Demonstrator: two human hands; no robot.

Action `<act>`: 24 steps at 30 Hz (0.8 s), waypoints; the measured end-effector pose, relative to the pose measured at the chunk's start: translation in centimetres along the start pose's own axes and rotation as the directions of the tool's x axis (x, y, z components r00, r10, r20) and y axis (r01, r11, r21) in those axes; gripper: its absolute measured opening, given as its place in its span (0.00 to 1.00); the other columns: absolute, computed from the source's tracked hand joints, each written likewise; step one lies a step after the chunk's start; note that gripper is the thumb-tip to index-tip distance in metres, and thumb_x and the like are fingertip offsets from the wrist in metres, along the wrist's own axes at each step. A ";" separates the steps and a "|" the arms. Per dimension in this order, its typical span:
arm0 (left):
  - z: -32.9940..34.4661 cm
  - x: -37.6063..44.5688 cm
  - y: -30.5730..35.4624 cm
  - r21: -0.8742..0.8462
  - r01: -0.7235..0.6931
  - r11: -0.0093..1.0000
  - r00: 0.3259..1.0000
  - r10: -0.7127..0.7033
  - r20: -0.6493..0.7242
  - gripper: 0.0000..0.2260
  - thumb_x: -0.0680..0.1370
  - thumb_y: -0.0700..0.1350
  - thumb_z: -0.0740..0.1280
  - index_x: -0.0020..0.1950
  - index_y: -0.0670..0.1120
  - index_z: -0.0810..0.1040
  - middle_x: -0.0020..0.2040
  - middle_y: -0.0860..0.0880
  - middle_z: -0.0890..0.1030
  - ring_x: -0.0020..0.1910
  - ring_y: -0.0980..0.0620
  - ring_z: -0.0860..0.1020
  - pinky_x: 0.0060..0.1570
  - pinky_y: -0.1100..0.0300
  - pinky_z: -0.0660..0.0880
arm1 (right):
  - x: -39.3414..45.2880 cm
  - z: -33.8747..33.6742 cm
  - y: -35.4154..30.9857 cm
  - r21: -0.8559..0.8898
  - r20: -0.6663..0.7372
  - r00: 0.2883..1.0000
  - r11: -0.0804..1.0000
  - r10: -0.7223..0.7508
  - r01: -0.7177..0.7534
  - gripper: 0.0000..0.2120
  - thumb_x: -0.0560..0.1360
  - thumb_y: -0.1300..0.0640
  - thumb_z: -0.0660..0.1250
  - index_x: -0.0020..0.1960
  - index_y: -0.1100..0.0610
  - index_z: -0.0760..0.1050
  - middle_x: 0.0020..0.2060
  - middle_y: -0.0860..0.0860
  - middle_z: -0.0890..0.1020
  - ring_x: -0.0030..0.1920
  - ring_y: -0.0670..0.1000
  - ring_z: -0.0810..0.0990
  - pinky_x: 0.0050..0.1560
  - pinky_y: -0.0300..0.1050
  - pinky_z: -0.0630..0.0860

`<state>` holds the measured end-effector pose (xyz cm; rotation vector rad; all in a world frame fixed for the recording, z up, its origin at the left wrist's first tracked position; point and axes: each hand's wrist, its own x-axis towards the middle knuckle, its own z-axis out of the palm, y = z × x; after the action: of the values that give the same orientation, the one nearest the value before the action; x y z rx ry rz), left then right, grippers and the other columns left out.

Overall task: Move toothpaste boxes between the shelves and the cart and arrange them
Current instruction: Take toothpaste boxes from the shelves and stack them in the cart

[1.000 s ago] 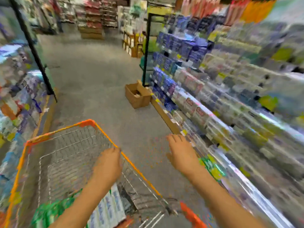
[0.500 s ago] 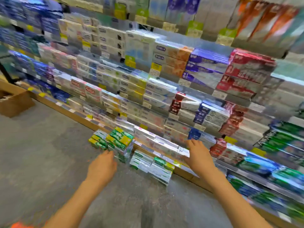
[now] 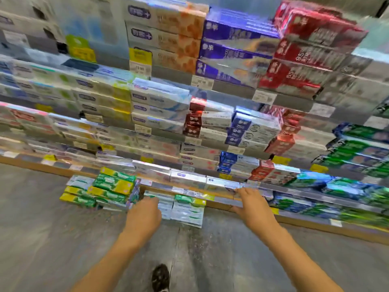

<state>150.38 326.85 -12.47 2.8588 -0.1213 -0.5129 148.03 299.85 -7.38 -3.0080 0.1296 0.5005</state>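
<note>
Head: boxes (image 3: 186,209) between both hands

My head camera looks forward and down, close to the toothpaste shelves (image 3: 210,131), floor (image 3: 42,228) below.

Floor stacks (image 3: 114,189): green and yellow boxes; adjoining stack (image 3: 187,210) white with green tops. Shelves (image 3: 210,123): white-and-orange boxes (image 3: 168,36), purple boxes (image 3: 235,49), red boxes (image 3: 311,49), green boxes (image 3: 357,148) at right. Price tags (image 3: 140,56) yellow. Floor (image 3: 42,228) grey, speckled. Shoe (image 3: 161,278) dark, mottled.
</note>
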 end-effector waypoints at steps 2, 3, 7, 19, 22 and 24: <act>0.4 3.1 -0.5 -0.012 -0.026 1.000 0.999 0.026 0.033 0.15 0.80 0.44 0.56 0.65 0.44 0.71 0.60 0.44 0.77 0.58 0.45 0.76 0.52 0.54 0.73 | 2.7 0.8 -0.3 0.005 0.027 0.999 1.000 0.024 -0.024 0.23 0.78 0.49 0.62 0.70 0.53 0.64 0.65 0.52 0.71 0.66 0.54 0.66 0.62 0.47 0.66; 0.7 4.6 -0.6 -0.016 -0.028 0.999 0.998 0.029 0.049 0.16 0.80 0.44 0.56 0.66 0.44 0.70 0.61 0.44 0.76 0.59 0.45 0.75 0.53 0.53 0.73 | 3.9 1.4 -0.4 0.005 0.037 0.999 1.000 0.023 -0.024 0.23 0.78 0.50 0.63 0.70 0.53 0.64 0.65 0.52 0.71 0.66 0.55 0.66 0.62 0.48 0.67; 3.6 10.2 -0.7 0.025 -0.018 1.000 0.993 0.015 0.120 0.16 0.80 0.43 0.56 0.67 0.44 0.70 0.62 0.44 0.75 0.60 0.44 0.74 0.52 0.53 0.72 | 9.1 5.4 -0.2 0.041 0.094 0.996 0.999 0.003 -0.007 0.23 0.77 0.54 0.64 0.70 0.56 0.64 0.66 0.54 0.70 0.66 0.55 0.66 0.62 0.48 0.67; 23.9 25.6 -4.6 0.258 -0.186 0.948 0.949 0.105 0.297 0.19 0.82 0.46 0.54 0.73 0.46 0.61 0.67 0.47 0.71 0.64 0.47 0.71 0.57 0.53 0.72 | 26.9 27.0 4.3 0.041 0.176 0.984 0.998 0.029 -0.036 0.18 0.76 0.59 0.63 0.66 0.59 0.70 0.61 0.57 0.75 0.62 0.58 0.72 0.56 0.50 0.73; 29.7 31.4 -6.2 0.079 -0.040 0.996 0.976 0.022 0.218 0.17 0.81 0.45 0.57 0.69 0.43 0.67 0.63 0.44 0.75 0.60 0.43 0.74 0.56 0.49 0.74 | 32.0 33.6 4.9 0.091 0.141 0.990 0.995 0.016 -0.029 0.18 0.76 0.55 0.66 0.64 0.58 0.71 0.60 0.59 0.76 0.61 0.60 0.72 0.56 0.51 0.73; 33.6 35.2 -6.5 0.038 -0.032 0.999 0.981 0.025 0.193 0.17 0.81 0.45 0.58 0.69 0.41 0.68 0.63 0.41 0.75 0.58 0.41 0.75 0.56 0.48 0.74 | 34.8 38.0 5.5 0.104 0.119 0.993 0.995 -0.014 0.002 0.18 0.76 0.54 0.66 0.64 0.58 0.72 0.59 0.60 0.77 0.59 0.61 0.74 0.53 0.50 0.71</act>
<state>171.73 321.63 -56.41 2.8357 -0.2080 -0.7900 168.23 295.86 -54.95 -2.8675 0.1304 0.6512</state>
